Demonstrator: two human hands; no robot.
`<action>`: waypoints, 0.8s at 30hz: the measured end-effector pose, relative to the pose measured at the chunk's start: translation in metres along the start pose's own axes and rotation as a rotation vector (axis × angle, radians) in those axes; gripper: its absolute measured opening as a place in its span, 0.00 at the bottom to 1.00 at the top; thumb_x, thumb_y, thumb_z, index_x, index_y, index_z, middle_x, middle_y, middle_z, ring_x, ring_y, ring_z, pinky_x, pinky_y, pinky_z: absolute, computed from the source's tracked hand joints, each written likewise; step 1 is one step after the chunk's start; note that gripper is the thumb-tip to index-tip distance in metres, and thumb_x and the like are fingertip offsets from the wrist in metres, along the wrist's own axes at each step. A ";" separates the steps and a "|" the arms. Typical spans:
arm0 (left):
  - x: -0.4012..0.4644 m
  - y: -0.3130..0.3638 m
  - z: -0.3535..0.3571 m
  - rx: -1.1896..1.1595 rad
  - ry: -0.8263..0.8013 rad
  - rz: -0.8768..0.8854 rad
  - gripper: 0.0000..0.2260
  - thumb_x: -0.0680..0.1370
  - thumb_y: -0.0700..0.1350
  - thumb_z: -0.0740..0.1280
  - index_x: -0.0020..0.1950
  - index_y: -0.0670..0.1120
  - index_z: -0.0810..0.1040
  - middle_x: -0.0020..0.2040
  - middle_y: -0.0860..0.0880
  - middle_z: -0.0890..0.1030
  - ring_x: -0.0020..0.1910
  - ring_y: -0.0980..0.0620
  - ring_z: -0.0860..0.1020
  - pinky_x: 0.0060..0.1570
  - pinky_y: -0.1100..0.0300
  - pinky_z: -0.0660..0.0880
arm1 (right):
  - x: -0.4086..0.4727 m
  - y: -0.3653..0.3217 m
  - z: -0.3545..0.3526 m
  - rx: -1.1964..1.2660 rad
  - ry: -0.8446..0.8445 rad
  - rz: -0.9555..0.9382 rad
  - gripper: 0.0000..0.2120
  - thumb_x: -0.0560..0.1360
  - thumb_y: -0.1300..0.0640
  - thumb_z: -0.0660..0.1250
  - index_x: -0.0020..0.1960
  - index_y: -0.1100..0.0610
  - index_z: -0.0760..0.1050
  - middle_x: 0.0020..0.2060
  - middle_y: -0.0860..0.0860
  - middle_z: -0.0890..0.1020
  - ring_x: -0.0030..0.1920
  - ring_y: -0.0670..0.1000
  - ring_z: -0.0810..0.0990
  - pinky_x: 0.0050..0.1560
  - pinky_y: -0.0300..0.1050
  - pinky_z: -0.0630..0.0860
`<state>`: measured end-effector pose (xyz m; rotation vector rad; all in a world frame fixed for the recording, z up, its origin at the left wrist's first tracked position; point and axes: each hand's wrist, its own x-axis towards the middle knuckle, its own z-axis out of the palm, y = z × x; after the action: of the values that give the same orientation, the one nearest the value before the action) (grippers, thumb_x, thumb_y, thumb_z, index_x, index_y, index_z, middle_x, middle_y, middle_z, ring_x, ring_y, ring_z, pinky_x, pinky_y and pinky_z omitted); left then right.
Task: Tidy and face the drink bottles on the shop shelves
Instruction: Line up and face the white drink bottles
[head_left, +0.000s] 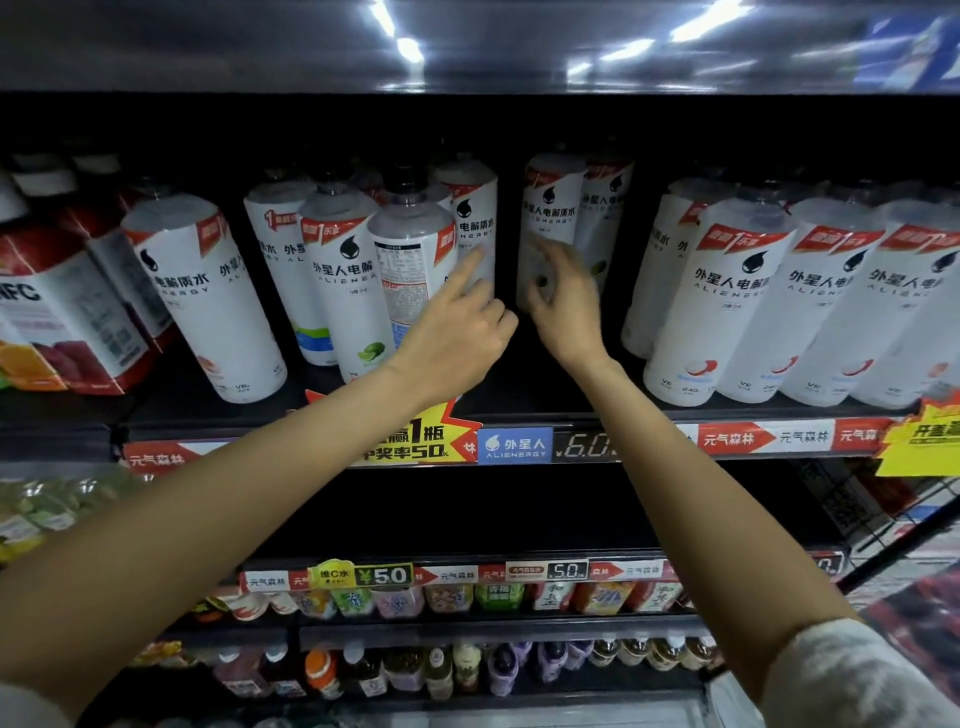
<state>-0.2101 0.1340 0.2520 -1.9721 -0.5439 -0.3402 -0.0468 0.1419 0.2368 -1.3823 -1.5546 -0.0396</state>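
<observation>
Reaching into the shelf (519, 415) gap at 12 o'clock, left hand (457, 322) fingers extended against a back-turned bottle (410, 260); right hand (563, 301) fingers curl round a rear bottle (548, 218). Risk: pulling forward may topple crowded neighbours.

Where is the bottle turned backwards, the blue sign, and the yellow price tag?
Backwards bottle (410, 270): head view, on its printed back label.
Blue sign (515, 445): head view, middle of the sign on the shelf edge.
Yellow price tag (384, 575): head view, on the number on the lower shelf edge.
</observation>
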 end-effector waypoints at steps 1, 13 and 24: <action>-0.004 -0.002 -0.001 -0.020 0.057 -0.036 0.07 0.73 0.39 0.64 0.44 0.44 0.81 0.37 0.48 0.81 0.47 0.46 0.79 0.73 0.41 0.47 | 0.003 0.005 -0.001 -0.048 0.079 0.049 0.25 0.75 0.63 0.66 0.71 0.59 0.66 0.66 0.59 0.71 0.65 0.57 0.70 0.61 0.39 0.67; -0.033 -0.008 -0.007 -0.113 0.154 -0.270 0.10 0.78 0.46 0.61 0.49 0.45 0.81 0.61 0.48 0.79 0.71 0.50 0.63 0.72 0.36 0.40 | 0.027 0.004 0.040 0.131 -0.077 0.259 0.40 0.71 0.64 0.69 0.77 0.56 0.52 0.69 0.59 0.66 0.67 0.57 0.68 0.66 0.50 0.69; -0.029 0.000 0.002 -0.295 0.343 -0.283 0.06 0.73 0.40 0.67 0.48 0.45 0.82 0.55 0.46 0.82 0.65 0.46 0.69 0.74 0.44 0.43 | 0.014 0.022 0.030 -0.544 0.086 -0.008 0.21 0.73 0.61 0.67 0.66 0.60 0.71 0.56 0.60 0.78 0.55 0.61 0.77 0.49 0.53 0.75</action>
<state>-0.2350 0.1294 0.2376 -2.0544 -0.5729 -0.9639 -0.0466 0.1780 0.2191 -1.7631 -1.5379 -0.5544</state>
